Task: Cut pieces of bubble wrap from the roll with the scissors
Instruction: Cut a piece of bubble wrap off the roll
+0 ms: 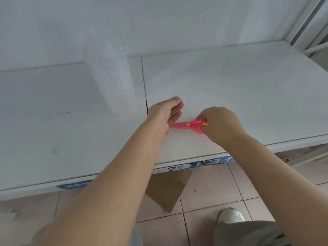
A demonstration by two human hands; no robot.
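A roll of clear bubble wrap (113, 77) lies on the white shelf (53, 107), its length running away from me. A sheet of bubble wrap (191, 82) spreads from the roll to the right over the shelf. Pink scissors (186, 124) with a yellow pivot lie low on the sheet, blades pointing left. My right hand (218, 125) grips the scissor handles with curled fingers. My left hand (166, 112) rests on the sheet just left of the blades, fingers straight and pointing right.
The shelf's front edge (177, 164) carries a blue label with a barcode. Below it, a brown cardboard piece (168, 189) lies on the tiled floor beside my shoe (230, 215). A metal upright (305, 22) stands at the back right.
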